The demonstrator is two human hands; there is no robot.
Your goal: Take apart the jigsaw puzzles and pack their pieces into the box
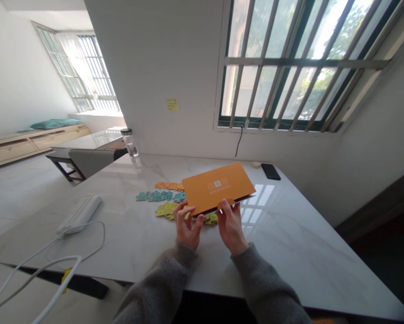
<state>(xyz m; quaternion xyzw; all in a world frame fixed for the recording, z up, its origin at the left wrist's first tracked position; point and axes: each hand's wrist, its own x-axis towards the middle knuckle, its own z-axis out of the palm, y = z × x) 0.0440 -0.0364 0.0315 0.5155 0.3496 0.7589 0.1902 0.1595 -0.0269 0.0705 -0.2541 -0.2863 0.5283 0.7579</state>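
Note:
Above the white marble-look table [141, 252], an orange folder or envelope [218, 186] is held tilted, with a small white print on its face. My left hand [187, 227] grips its lower left corner between thumb and fingers. Along the lower edge, near a rounded flap, my right hand [231, 225] pinches it with the thumb on top. Behind and beneath it lie orange puzzle pieces [168, 185], teal puzzle pieces [159, 196] and yellow-green puzzle pieces [164, 209], partly hidden by the folder and my left hand.
A white power strip [80, 215] with looping cables is at the table's left. At the far left corner stands a clear bottle [131, 144]. A black phone [271, 171] lies at the back right, near a small pale round object [256, 164].

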